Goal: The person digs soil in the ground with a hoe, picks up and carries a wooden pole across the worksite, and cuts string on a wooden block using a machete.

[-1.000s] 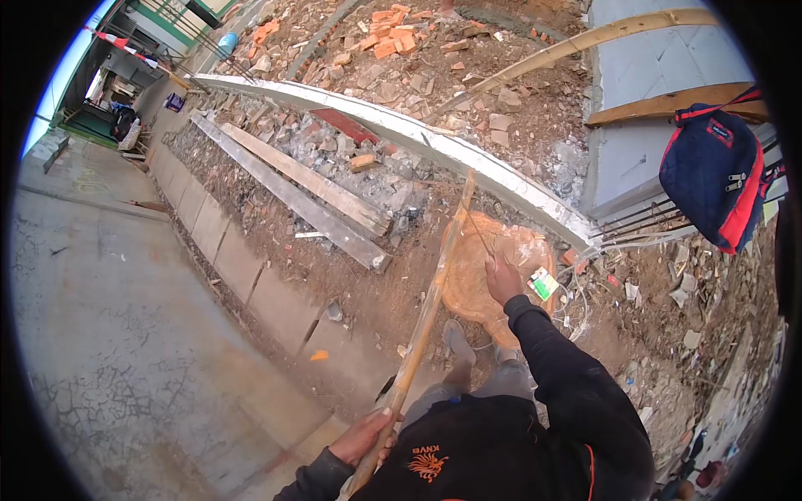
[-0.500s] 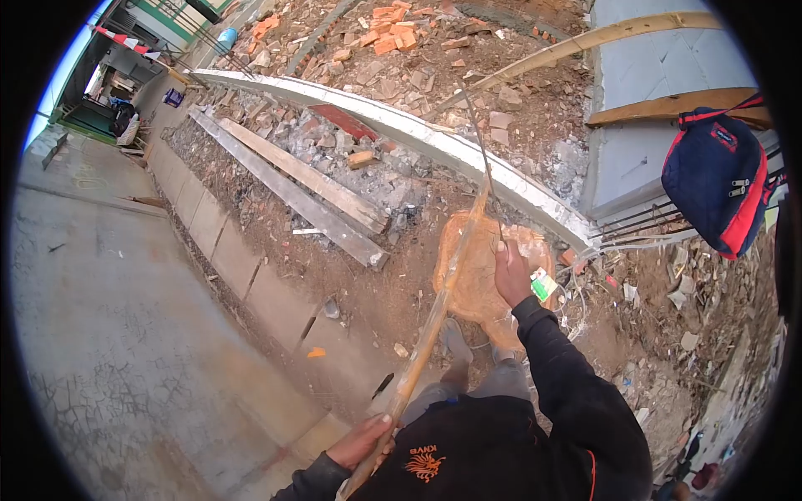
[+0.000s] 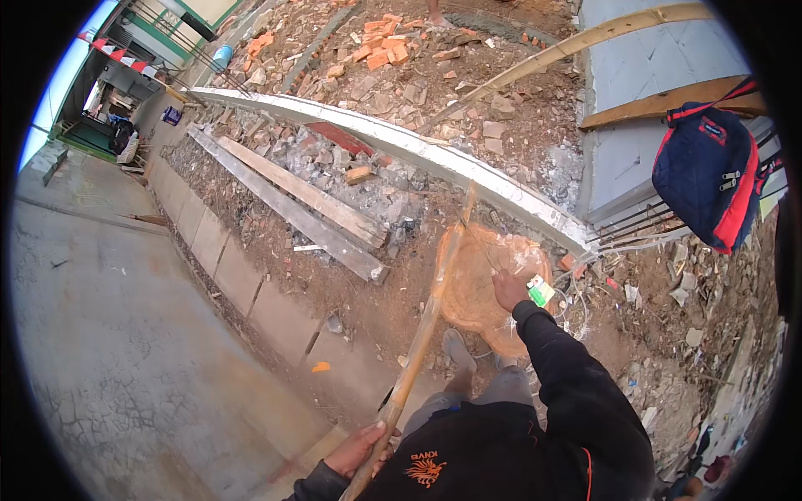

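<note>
My left hand (image 3: 361, 448) is wrapped round the lower end of a long wooden pole (image 3: 422, 338), which slants up and away from my body. The pole's far end lies over the left part of a round tree stump (image 3: 472, 288). Above the stump, my right hand (image 3: 510, 290) is closed on a thin dark rod (image 3: 491, 257), seen faintly with its far part near the pole's tip. A green and white packet (image 3: 540, 290) lies on the stump just right of my right hand.
Two long planks (image 3: 305, 192) lie on rubble at the left. Beyond the stump runs a white concrete beam (image 3: 401, 134). A blue and red bag (image 3: 706, 175) hangs at the right. Another person's bare foot (image 3: 440, 21) shows at the top. Orange bricks (image 3: 384, 46) are piled behind the beam.
My right hand swung the rod up and away, then brought it back down towards the stump. My left hand keeps its hold on the pole. The other person's foot has come into fuller view.
</note>
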`<act>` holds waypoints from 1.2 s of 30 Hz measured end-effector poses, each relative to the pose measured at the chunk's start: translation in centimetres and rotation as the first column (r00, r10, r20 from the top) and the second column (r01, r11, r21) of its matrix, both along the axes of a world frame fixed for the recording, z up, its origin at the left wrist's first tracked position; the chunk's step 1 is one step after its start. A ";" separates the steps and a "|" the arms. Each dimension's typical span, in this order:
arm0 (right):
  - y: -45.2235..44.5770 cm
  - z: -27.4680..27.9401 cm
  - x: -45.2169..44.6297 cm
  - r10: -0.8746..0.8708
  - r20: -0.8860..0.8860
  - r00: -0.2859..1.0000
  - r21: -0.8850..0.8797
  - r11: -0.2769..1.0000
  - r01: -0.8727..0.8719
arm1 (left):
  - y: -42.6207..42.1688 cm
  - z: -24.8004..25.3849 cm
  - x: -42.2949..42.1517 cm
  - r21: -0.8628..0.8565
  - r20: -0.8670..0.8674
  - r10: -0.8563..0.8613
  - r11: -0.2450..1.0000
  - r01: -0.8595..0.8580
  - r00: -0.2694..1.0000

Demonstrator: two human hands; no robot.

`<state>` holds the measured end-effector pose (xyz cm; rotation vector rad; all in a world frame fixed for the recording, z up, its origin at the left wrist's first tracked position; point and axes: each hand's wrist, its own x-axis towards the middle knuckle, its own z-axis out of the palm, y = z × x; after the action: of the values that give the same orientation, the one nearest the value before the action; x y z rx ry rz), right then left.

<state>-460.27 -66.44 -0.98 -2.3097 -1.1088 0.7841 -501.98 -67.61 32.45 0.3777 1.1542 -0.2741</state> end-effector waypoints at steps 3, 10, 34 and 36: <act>1.6 4.8 -0.5 -0.077 -0.408 0.910 -0.109 0.993 0.035 | -0.1 0.0 -0.3 0.001 -0.066 0.027 1.000 -0.027 0.997; 3.5 13.6 -2.5 0.022 -0.066 0.998 0.279 0.960 -0.002 | -0.9 -0.9 -0.5 0.129 -0.105 -0.103 0.985 0.116 0.989; 1.8 4.5 -2.9 -0.098 -0.304 0.948 -0.093 0.993 0.073 | -3.6 -4.6 -3.0 0.428 -0.185 -0.275 0.842 0.329 0.944; 0.8 5.6 -3.3 -0.201 -0.371 0.907 -0.128 0.978 0.164 | -5.1 -5.7 -3.6 0.534 -0.095 -0.238 0.807 0.251 0.967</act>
<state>-463.61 -65.67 4.60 -2.1652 -0.6842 1.1712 -505.62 -72.70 26.79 1.0372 1.1966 -0.1692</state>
